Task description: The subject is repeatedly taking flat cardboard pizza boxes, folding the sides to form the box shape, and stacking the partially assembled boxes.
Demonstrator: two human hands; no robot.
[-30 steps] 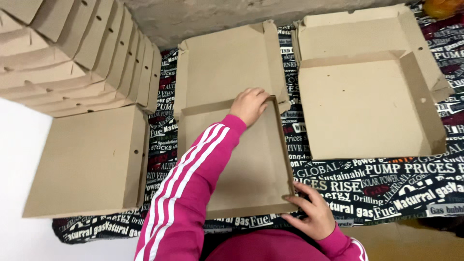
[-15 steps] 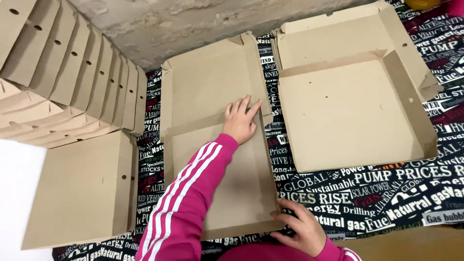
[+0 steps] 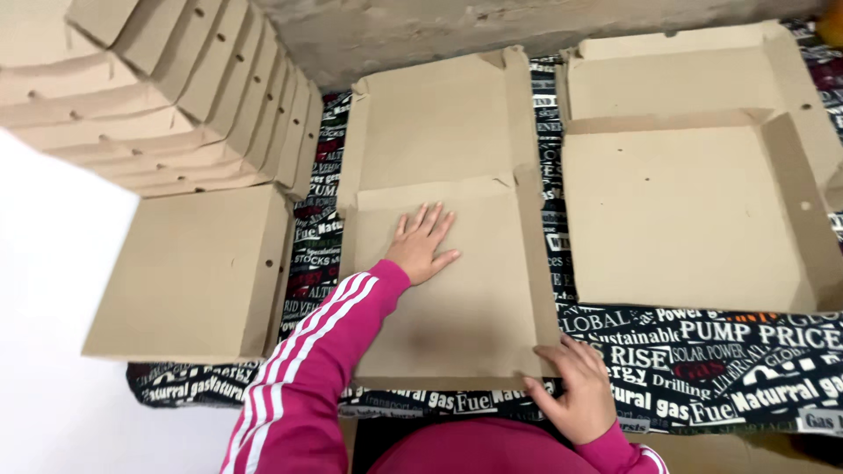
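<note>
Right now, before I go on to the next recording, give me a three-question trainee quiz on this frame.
1. True or false: the left hand lies flat on the unfolded cardboard box.
2. Which part of that box does the right hand grip? A near right corner; B far left corner; C centre.
3. Fill in: the row of folded boxes stands at the far ___.

Key: 1 true; 2 A; 3 left.

Pink tracksuit top, long sleeves – white stripes down L arm, bare hands
</note>
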